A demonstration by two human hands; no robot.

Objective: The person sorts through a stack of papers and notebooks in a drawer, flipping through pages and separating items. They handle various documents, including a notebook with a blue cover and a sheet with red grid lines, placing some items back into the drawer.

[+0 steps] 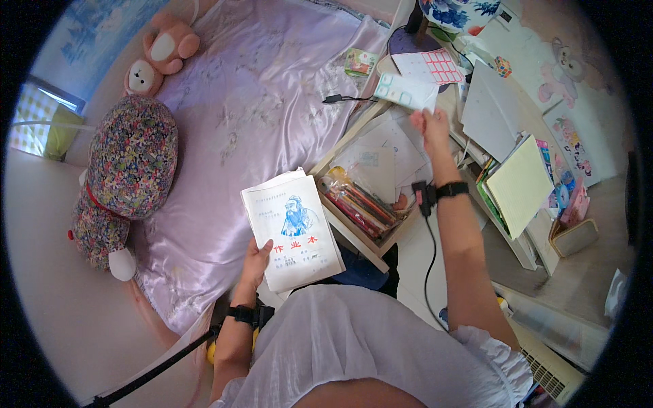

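Note:
My left hand (256, 261) grips the lower left edge of a stack of exercise books (301, 239); the top cover bears a blue drawing of a bearded figure and red writing. My right hand (433, 127) is raised over the far part of an open wooden drawer (351, 223), its fingers at the lower corner of a white sheet with green-framed labels (403, 92). Beyond that lies a sheet of red-framed labels (441, 66). Inside the drawer are papers (377, 168) and a clear bag of coloured pencils (357, 204).
A bed with a shiny lilac cover (245, 102) fills the left, with a patterned stuffed toy (135, 153) and a pink plush toy (171, 43). At the right, a desk holds a yellow lined notebook (520, 186) and a puzzle cube (503, 66). A black cable (432, 265) hangs from my right wrist.

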